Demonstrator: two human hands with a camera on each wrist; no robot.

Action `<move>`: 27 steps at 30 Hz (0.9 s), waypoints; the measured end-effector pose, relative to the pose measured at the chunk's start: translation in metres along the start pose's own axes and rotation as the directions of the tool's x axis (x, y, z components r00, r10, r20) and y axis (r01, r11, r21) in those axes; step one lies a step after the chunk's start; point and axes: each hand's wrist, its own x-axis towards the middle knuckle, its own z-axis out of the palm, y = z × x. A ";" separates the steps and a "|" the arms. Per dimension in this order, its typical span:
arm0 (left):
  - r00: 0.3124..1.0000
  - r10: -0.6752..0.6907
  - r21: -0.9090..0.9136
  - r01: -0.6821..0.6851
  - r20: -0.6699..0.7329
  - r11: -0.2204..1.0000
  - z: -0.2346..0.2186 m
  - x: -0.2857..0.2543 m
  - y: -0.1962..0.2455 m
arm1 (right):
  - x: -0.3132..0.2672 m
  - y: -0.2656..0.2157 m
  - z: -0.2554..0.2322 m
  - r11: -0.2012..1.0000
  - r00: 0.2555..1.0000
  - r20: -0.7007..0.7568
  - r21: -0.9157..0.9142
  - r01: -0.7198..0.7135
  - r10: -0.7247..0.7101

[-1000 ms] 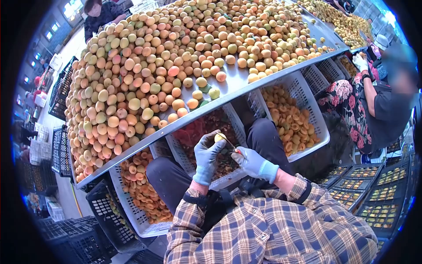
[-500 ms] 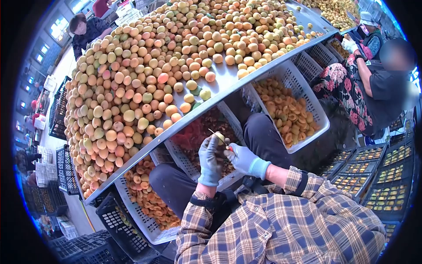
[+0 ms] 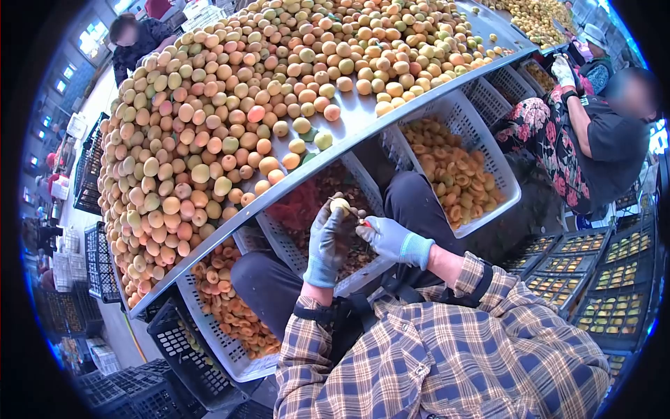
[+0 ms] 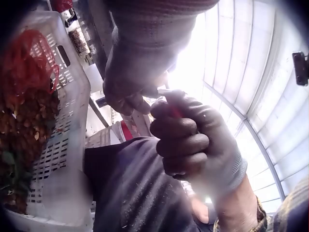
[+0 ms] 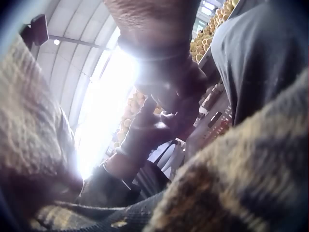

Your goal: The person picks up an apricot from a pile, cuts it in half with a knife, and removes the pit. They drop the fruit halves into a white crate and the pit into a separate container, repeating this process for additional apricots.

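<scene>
Between its thumb and fingers my gloved left hand [image 3: 324, 246] grips a small yellow-green fruit [image 3: 340, 204], over a white crate of brown scraps [image 3: 356, 255]. Close on its right, my gloved right hand [image 3: 394, 239] is curled round a red-handled knife [image 3: 364, 223]. In the left wrist view, the right hand [image 4: 195, 140] has its fingers wrapped round the red handle [image 4: 175, 108], near the left hand [image 4: 140, 63]. Both hands are dark and partly blurred in the right wrist view, where the fruit cannot be made out.
A metal table [image 3: 352, 133] bears a large heap of apricots [image 3: 209, 119]. Crates of halved fruit stand at the right [image 3: 457, 174] and left [image 3: 234, 307] of the knees. Black trays [image 3: 607, 307] lie at the lower right. One person [image 3: 604, 133] sits at the right, another [image 3: 136, 45] at the far left.
The head view has shifted. The blade, visible by the fruit before, is now hard to make out. The left hand has turned slightly and still holds the fruit.
</scene>
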 end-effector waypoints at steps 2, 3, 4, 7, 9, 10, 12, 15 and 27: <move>0.999 -0.034 -0.074 0.032 -0.023 0.997 -0.004 -0.001 -0.006 | -0.005 0.012 0.009 0.999 0.999 -0.050 -0.031 0.020 -0.021; 0.997 -0.067 -0.149 0.060 -0.042 0.987 -0.005 0.000 -0.010 | -0.002 0.020 0.014 0.999 0.998 -0.053 -0.030 0.020 -0.022; 0.993 -0.106 -0.181 0.096 -0.045 0.979 -0.003 0.001 -0.016 | 0.000 0.022 0.018 0.999 0.994 -0.106 -0.041 0.021 -0.025; 0.965 -0.259 -0.241 0.241 -0.046 0.940 -0.006 0.004 -0.030 | 0.007 0.023 0.020 0.998 0.983 -0.183 -0.054 -0.011 0.001; 0.969 -0.244 -0.148 0.237 -0.031 0.960 -0.016 0.005 -0.019 | 0.013 0.019 0.015 1.000 0.991 -0.136 -0.017 -0.018 0.015; 0.974 -0.226 -0.060 0.224 -0.018 0.973 -0.013 0.004 -0.011 | 0.012 0.011 0.008 1.000 0.996 -0.089 -0.022 -0.008 0.006; 0.993 -0.116 -0.041 0.115 -0.033 0.992 -0.003 0.002 -0.010 | 0.009 0.014 0.008 1.000 0.998 -0.062 -0.012 0.005 -0.006; 0.999 -0.028 -0.058 0.026 -0.027 0.998 -0.002 0.002 -0.012 | 0.000 0.021 0.015 0.999 0.999 -0.051 -0.038 -0.009 0.007; 0.992 0.044 0.022 -0.042 -0.118 0.999 0.000 0.002 -0.015 | 0.002 0.012 0.019 0.994 0.994 -0.105 -0.104 -0.024 0.013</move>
